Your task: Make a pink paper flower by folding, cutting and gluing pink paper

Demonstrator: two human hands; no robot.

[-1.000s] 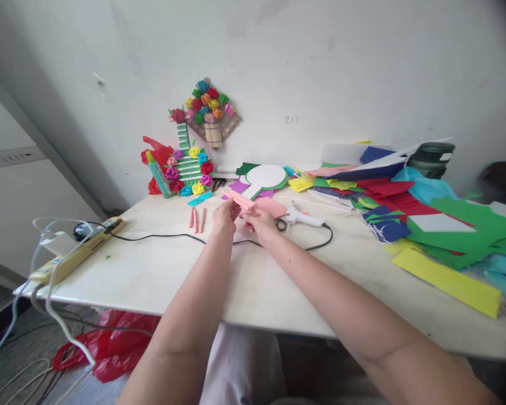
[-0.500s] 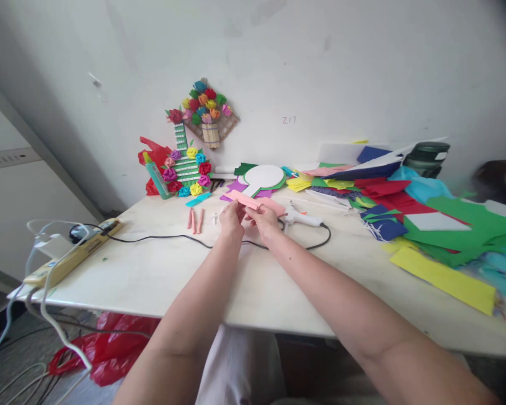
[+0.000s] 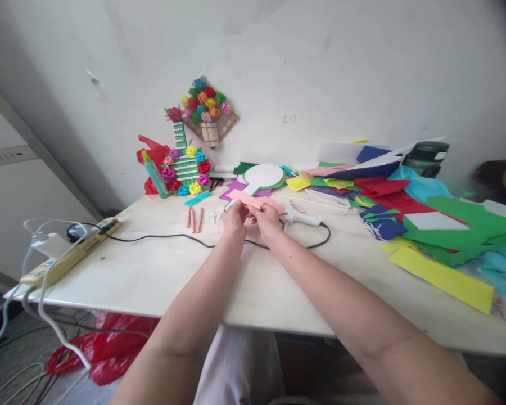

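Both hands meet above the middle of the table. My left hand (image 3: 235, 218) and my right hand (image 3: 265, 218) are closed on a strip of pink paper (image 3: 244, 198), one at each side of its near edge. Another pink piece (image 3: 272, 206) lies just behind my right hand. To the left of my hands lie several rolled pink pieces (image 3: 199, 220). A white glue gun (image 3: 302, 216) rests to the right, its black cable passing under my hands. Behind is a round white shape with a handle (image 3: 264, 176), over green and purple paper.
Paper flower crafts (image 3: 188, 169) and a green glue bottle (image 3: 155, 175) stand at the back left. A power strip (image 3: 73, 253) with cables lies along the left edge. Coloured sheets (image 3: 447, 225) are heaped on the right, near a dark green container (image 3: 425, 157).
The pink strip has tilted and shifted slightly left in my fingers. Both hands stay closed on it, with only small finger movements. The view has moved a little.
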